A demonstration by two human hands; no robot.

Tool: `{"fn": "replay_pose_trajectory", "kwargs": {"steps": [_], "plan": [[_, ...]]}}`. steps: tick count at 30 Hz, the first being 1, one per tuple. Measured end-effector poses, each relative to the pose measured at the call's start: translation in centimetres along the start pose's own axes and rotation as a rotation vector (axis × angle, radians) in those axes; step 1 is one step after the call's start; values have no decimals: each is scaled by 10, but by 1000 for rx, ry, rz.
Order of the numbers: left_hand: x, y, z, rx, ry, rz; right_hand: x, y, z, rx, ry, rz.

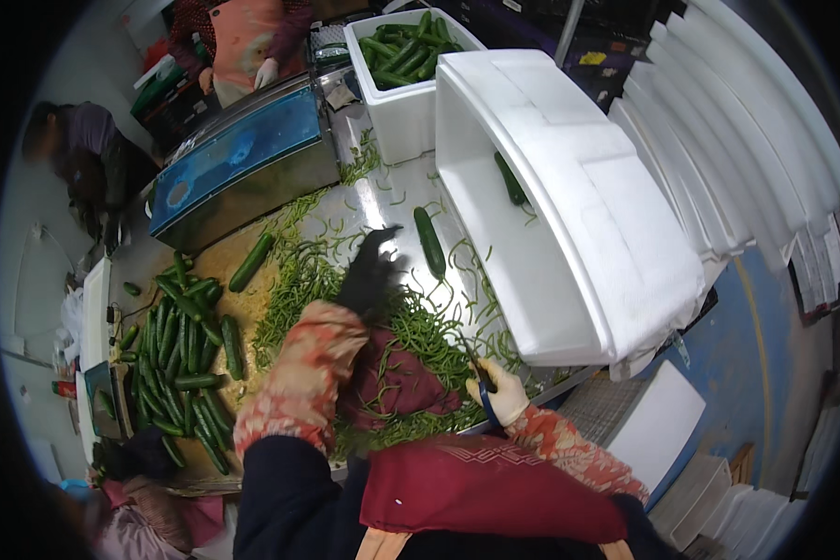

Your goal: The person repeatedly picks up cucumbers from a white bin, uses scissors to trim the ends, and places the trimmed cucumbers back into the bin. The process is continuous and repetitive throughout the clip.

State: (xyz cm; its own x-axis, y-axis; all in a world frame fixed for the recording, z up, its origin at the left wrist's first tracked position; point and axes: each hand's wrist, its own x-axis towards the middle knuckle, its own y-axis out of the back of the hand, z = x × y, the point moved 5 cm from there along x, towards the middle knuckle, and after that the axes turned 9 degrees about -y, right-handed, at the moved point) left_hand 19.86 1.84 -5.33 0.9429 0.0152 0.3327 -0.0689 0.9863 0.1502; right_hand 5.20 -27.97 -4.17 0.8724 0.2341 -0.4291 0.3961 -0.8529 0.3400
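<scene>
My right hand (500, 393), in a pale glove, grips a pair of scissors (488, 399) with dark blue handles near the table's front edge. Its blades point away from me, over a heap of thin green stem-like pieces (427, 329). My left hand (371, 276), in a black glove and blurred, reaches over the metal table (399, 189) with fingers spread and nothing visible in them. Just right of it lies a single cucumber (429, 243). A dark red cloth (409, 385) is partly covered by the green pieces.
A white foam box (546, 294) lies on its side at right, with a cucumber (509, 178) inside. Another foam box (399, 129) holds cucumbers. Left are piled cucumbers (175, 343) and a blue-topped metal housing (245, 154). Co-workers are at the far side and left.
</scene>
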Motion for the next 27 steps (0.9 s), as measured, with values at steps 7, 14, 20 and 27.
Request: {"fn": "replay_pose_trajectory", "kwargs": {"steps": [7, 14, 20, 27], "plan": [[80, -78, -1, 1009, -491, -585, 5, 0, 23, 96, 15, 0], [177, -135, 41, 892, -1240, -261, 8, -6, 28, 239, -83, -101], [241, -186, -38, 1049, -637, -460, 19, 7, -10, 198, -63, -97], [252, -166, -107, 1164, -223, -494, 48, 8, -26, 319, 61, -77]]}}
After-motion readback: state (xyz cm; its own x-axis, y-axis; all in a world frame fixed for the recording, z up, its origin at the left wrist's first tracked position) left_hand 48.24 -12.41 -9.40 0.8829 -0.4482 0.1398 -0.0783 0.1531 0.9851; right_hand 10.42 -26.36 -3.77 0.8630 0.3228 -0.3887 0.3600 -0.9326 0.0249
